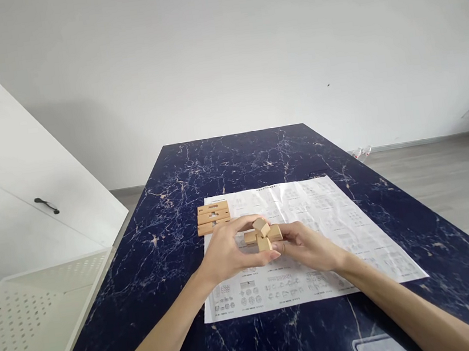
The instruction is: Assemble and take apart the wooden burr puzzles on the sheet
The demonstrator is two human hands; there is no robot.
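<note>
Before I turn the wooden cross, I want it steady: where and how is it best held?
Probably by its right-hand block, coming from the right: it juts out sideways toward the right grip, with flat faces to pinch. The left grip spans the upper block and lower block from the other side.

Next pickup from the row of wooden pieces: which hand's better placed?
Likely the left hand: the row of wooden pieces lies close beside it; the right hand is farther off, across the wooden assembly. Both hands are on that assembly, so the right would have to hold it alone.
</note>
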